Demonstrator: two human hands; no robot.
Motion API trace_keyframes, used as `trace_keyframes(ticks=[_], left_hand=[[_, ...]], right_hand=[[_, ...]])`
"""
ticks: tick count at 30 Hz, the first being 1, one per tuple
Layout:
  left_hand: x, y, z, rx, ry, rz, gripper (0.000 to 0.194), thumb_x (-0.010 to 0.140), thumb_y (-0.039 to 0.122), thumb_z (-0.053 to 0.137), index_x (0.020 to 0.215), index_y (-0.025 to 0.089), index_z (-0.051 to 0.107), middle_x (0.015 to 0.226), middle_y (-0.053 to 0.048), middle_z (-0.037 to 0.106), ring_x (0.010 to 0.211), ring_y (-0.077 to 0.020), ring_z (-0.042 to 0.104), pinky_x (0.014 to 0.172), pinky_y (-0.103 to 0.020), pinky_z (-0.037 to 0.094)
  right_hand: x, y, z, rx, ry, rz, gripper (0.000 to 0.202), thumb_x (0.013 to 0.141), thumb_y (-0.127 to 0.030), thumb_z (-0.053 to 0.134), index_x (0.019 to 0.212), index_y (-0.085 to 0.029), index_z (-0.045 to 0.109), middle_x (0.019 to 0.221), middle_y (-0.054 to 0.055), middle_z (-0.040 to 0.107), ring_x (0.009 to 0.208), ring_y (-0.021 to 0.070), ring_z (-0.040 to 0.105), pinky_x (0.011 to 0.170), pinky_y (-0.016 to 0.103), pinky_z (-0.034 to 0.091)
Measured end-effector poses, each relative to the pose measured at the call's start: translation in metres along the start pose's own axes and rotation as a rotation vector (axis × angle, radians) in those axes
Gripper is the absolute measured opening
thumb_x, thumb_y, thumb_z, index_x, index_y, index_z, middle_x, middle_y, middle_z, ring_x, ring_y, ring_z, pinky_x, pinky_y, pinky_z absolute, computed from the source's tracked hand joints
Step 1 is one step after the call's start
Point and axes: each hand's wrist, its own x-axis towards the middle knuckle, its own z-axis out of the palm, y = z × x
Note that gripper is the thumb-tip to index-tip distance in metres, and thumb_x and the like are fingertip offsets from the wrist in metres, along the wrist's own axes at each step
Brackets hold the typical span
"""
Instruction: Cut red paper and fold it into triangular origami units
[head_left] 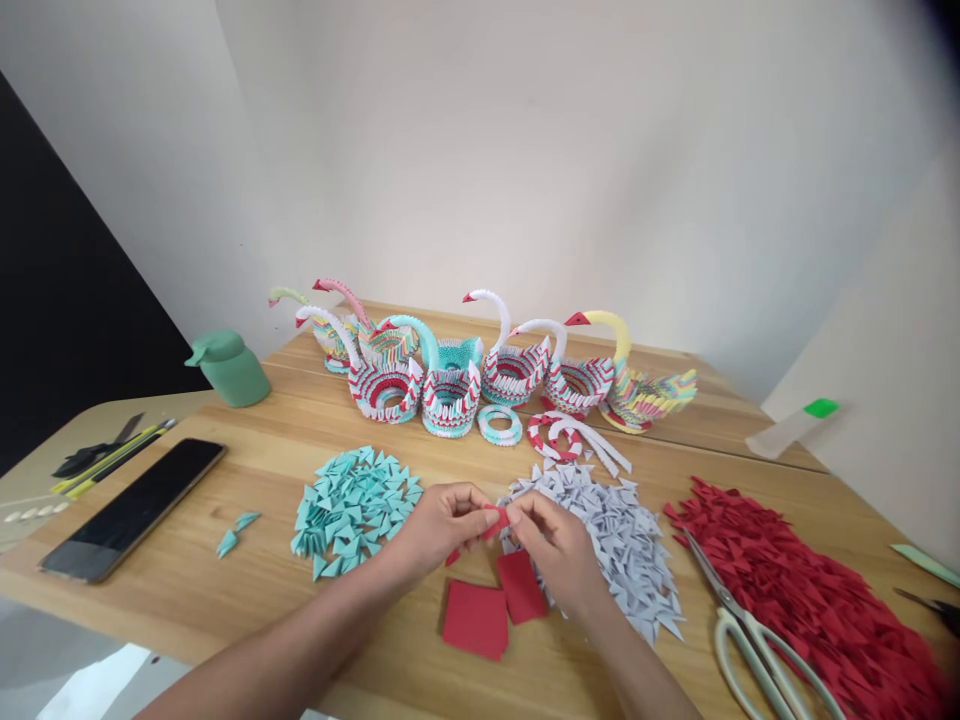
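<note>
- Two bare hands meet at the lower centre of the frame, a small red paper piece (pixel 495 520) between them; thumb and fingers of the left hand (pixel 450 525) are pinched on one end, those of the right hand (pixel 555 545) on the other, a grip that seems meant to hold it taut and steady.
- Red paper squares (pixel 475 620) lie in two batches just below the hands, probably put there for a short reach.
- Loose folded triangles seem sorted by colour: a teal pile (pixel 356 510) left of centre, a pale grey pile (pixel 626 540) right of centre, a red pile (pixel 795 590) at lower right.
- Scissors (pixel 731 605) lie against the red pile's left edge, handles towards the bottom of the frame, perhaps for easy pick-up.
- Finished paper swans (pixel 386 390) stand across the middle of the frame, likely set back from the working area.
- Sideways room is tight: the teal pile comes close to the left hand, and the grey pile reaches behind the right.
- Wood shows between the phone (pixel 135 510) and the teal pile, and along the near table edge (pixel 187 650), giving the forearms more room.
</note>
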Motion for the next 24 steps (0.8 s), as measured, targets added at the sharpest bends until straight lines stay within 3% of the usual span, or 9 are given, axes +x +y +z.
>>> trace_keyframes(ticks=[7, 12, 18, 24], left_hand=[[0.0002, 0.0010, -0.0023, -0.125, 0.010, 0.013, 0.039, 0.066, 0.049, 0.077, 0.068, 0.013, 0.061, 0.052, 0.001, 0.060, 0.041, -0.0064, 0.048, 0.042, -0.018, 0.035], [-0.0015, 0.0011, -0.0022, -0.146, -0.010, 0.009, 0.039, 0.067, 0.048, 0.077, 0.067, 0.013, 0.060, 0.054, 0.001, 0.061, 0.042, -0.0064, 0.048, 0.044, -0.019, 0.037], [-0.0018, 0.0012, -0.0035, -0.149, -0.013, 0.006, 0.036, 0.070, 0.045, 0.075, 0.071, 0.012, 0.062, 0.056, 0.001, 0.061, 0.044, -0.0062, 0.048, 0.045, -0.019, 0.036], [-0.0024, 0.0036, -0.0029, -0.139, -0.019, -0.007, 0.038, 0.066, 0.048, 0.077, 0.067, 0.013, 0.061, 0.054, 0.001, 0.061, 0.042, -0.0065, 0.047, 0.043, -0.019, 0.034]], right_hand=[[0.0012, 0.0021, 0.0001, 0.432, -0.122, 0.096, 0.035, 0.087, -0.050, 0.059, 0.080, -0.016, 0.066, 0.070, 0.003, 0.063, 0.065, 0.0150, 0.058, 0.064, 0.027, 0.047], [0.0012, 0.0043, 0.0016, 0.495, -0.122, 0.125, 0.033, 0.082, -0.049, 0.066, 0.083, -0.016, 0.069, 0.069, 0.003, 0.063, 0.065, 0.0146, 0.057, 0.064, 0.027, 0.047], [0.0009, 0.0058, 0.0039, 0.615, -0.124, 0.158, 0.037, 0.086, -0.052, 0.061, 0.082, -0.016, 0.069, 0.073, 0.004, 0.065, 0.063, 0.0136, 0.056, 0.061, 0.026, 0.047], [0.0009, 0.0019, 0.0047, 0.554, -0.109, 0.163, 0.032, 0.078, -0.048, 0.071, 0.077, -0.016, 0.069, 0.066, 0.001, 0.063, 0.062, 0.0127, 0.056, 0.061, 0.025, 0.046]])
